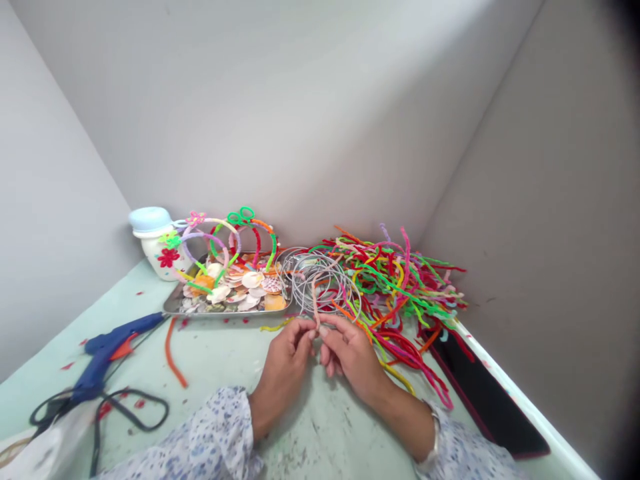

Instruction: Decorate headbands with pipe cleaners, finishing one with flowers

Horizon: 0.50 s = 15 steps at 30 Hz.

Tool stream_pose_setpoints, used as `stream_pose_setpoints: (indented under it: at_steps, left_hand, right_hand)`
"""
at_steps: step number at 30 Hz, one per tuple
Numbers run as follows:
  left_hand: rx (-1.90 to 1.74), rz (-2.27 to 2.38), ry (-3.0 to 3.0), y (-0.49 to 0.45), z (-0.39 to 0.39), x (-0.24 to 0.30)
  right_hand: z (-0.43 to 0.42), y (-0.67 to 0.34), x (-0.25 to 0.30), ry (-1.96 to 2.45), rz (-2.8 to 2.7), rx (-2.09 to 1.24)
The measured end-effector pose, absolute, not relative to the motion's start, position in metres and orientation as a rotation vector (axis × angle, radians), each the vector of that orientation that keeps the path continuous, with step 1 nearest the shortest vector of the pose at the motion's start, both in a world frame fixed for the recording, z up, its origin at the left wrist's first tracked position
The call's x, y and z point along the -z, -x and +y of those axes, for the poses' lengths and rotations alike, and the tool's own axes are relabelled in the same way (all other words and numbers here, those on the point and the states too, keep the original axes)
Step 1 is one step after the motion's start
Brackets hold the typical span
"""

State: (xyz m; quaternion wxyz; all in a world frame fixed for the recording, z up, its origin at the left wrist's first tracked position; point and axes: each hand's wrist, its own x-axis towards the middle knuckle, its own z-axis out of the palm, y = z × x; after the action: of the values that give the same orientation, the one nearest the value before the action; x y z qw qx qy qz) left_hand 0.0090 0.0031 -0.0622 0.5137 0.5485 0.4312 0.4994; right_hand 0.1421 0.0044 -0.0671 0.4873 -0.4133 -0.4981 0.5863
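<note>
A pale pink pipe cleaner [315,300] rises from between my fingertips, its lower end pinched by both hands. My left hand [286,357] closes thumb and forefinger on it from the left. From the right, my right hand [350,350] grips the same end, with its other fingers curled below. The fingers partly hide that end. Just beyond my hands lies a bundle of silver wire hoops [323,280]. Beside my right hand spreads a big tangled heap of coloured pipe cleaners [395,280].
A metal tray [225,312] of shells and round pieces stands at the back, with pipe-cleaner-wrapped headbands [225,233] on it. Behind it is a white jar with a blue lid [163,250]. A blue glue gun [100,353] with its cord lies left, a black flat panel [493,397] right.
</note>
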Motion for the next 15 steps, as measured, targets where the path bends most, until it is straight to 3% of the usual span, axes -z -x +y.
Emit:
stream_pose_setpoints:
  at_steps: [8, 15]
  left_hand:
    - [-1.189, 1.104, -1.414, -0.0072, 0.0036, 0.0624]
    - [-1.223, 1.135, -1.414, -0.0082, 0.0006, 0.0625]
  right_hand:
    - [0.0039, -0.1424, 0.0662, 0.975, -1.275, -1.486]
    - [-0.0028, -0.1397, 0.0694, 0.965, -1.411, -1.305]
